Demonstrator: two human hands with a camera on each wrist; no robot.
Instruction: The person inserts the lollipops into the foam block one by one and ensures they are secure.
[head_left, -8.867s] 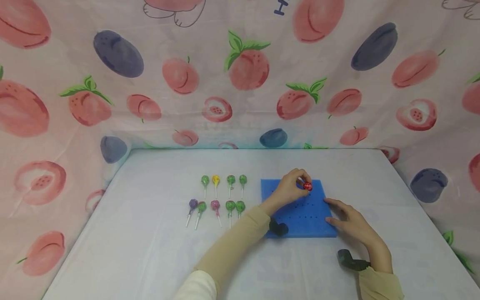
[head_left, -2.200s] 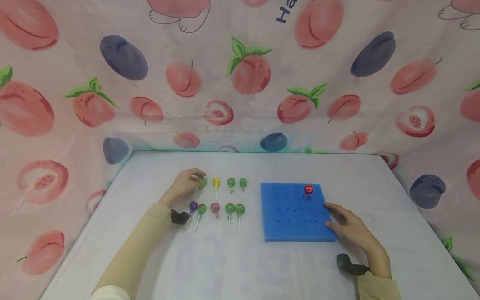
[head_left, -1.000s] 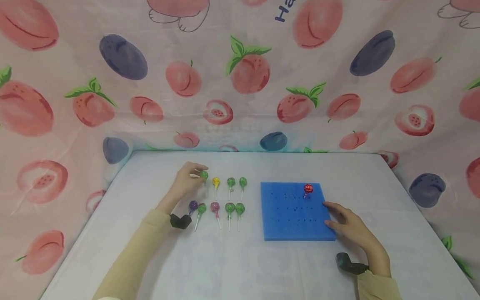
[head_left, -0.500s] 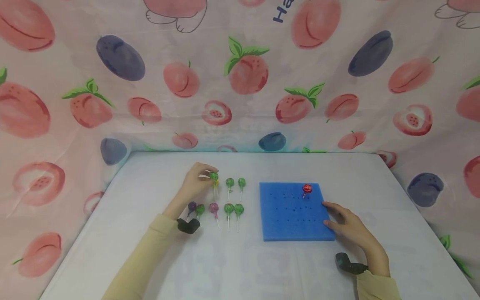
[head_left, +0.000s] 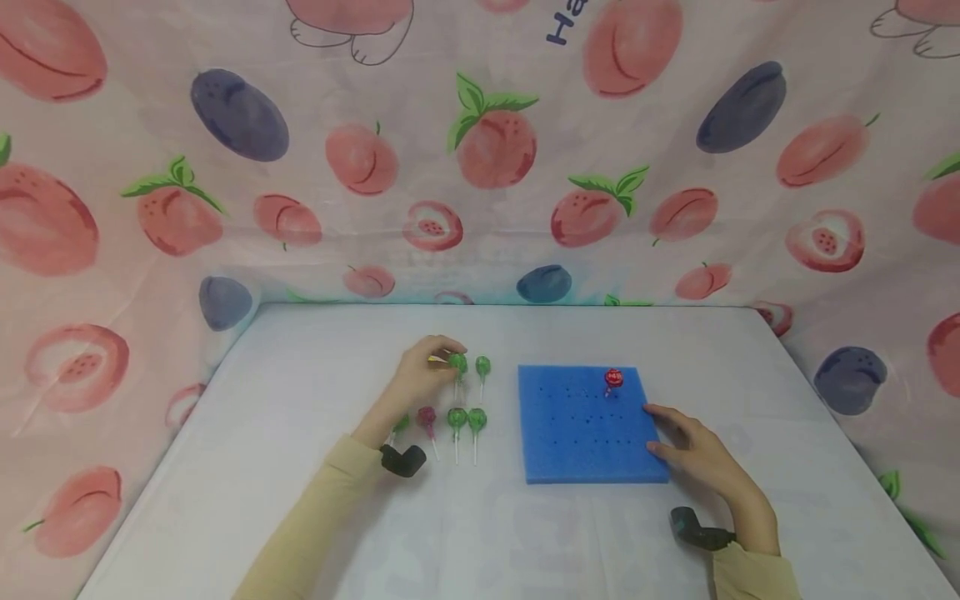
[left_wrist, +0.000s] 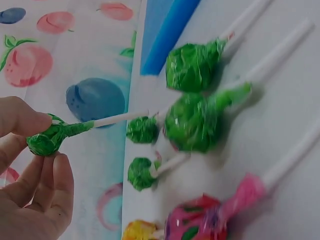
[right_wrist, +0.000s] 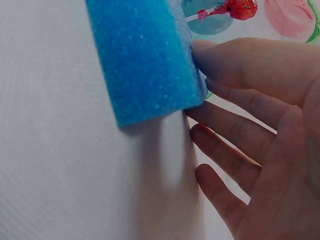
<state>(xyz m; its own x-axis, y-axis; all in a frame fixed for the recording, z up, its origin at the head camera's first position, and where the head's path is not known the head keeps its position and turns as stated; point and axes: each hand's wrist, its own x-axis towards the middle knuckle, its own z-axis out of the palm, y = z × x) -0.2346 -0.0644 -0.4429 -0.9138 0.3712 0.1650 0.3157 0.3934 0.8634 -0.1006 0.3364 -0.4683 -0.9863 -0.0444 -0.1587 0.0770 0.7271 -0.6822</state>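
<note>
My left hand (head_left: 423, 371) pinches the green head of a lollipop (left_wrist: 46, 140) between thumb and fingers, its white stick pointing away from the palm. In the head view this hand is over the back row of lollipops, covering part of it. My right hand (head_left: 701, 446) touches the right edge of the blue foam board (head_left: 570, 462) with fingers extended; in the right wrist view the thumb and fingertips of that hand (right_wrist: 260, 115) lie at the foam's corner (right_wrist: 145, 65). A red lollipop (head_left: 613, 378) stands in the board near its back right corner, among rows of small holes.
Left of the board lie a green lollipop (head_left: 483, 366) at the back, and green ones (head_left: 477, 419) and a pink one (head_left: 427, 418) in the front row. A yellow lollipop (left_wrist: 140, 230) shows in the left wrist view. Patterned cloth (head_left: 495, 242) hangs behind the white table (head_left: 525, 542).
The red lollipop, held over the board by my left hand at first, now stands in it. My left hand went left, picked up a green lollipop and moved right with it. My right hand stays beside the board.
</note>
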